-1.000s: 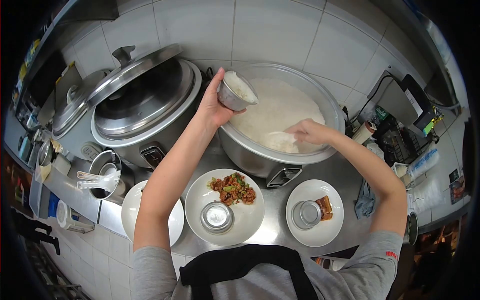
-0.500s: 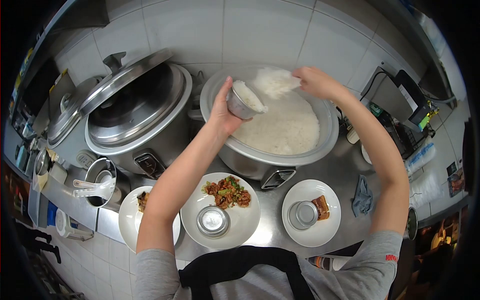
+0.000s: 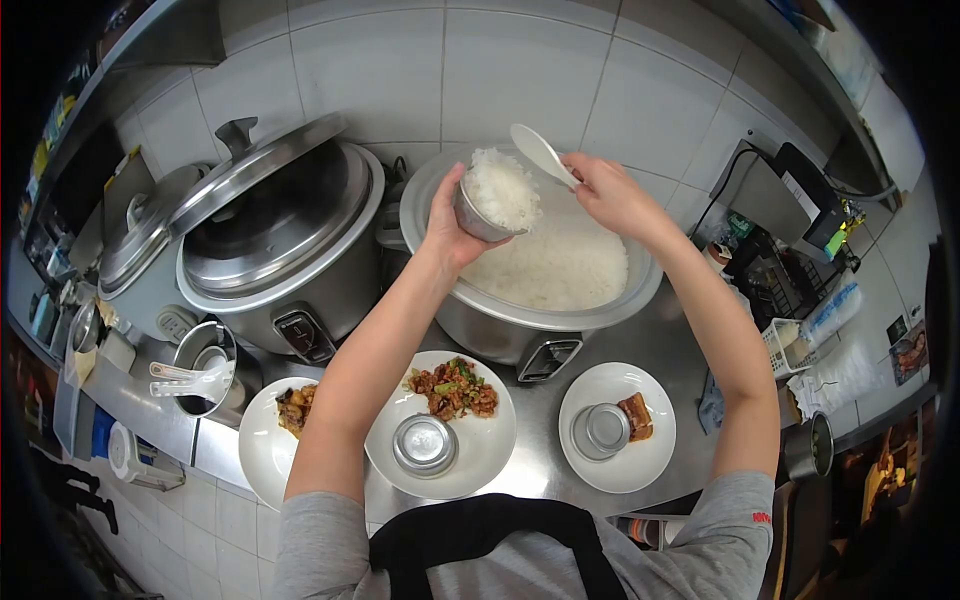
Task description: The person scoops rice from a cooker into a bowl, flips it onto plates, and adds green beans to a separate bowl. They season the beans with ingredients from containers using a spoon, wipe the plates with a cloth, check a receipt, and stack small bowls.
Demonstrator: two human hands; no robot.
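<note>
My left hand point(image 3: 452, 225) grips a small metal bowl point(image 3: 474, 219), tilted to the right and heaped with white rice point(image 3: 503, 190). In my right hand point(image 3: 612, 196) is a white rice paddle point(image 3: 541, 152), raised beside the bowl, its blade pointing up and left. Both hands are above the large rice cooker point(image 3: 650, 287), which is uncovered and holds a broad bed of cooked rice point(image 3: 560, 262). The paddle's blade is apart from the heaped rice, and no lump of rice shows on it.
Three plates stand on the steel counter: a left plate point(image 3: 262, 462) partly behind my forearm, a middle plate point(image 3: 490, 455) and a right plate point(image 3: 640, 470). The latter two carry food and upturned metal bowls. Another cooker point(image 3: 350, 250) with a tilted lid point(image 3: 265, 165) and a utensil pot point(image 3: 232, 385) are leftward.
The scoop of rice on the paddle has gone into the bowl, which is now heaped. My right hand has drawn the paddle up and back, its blade bare.
</note>
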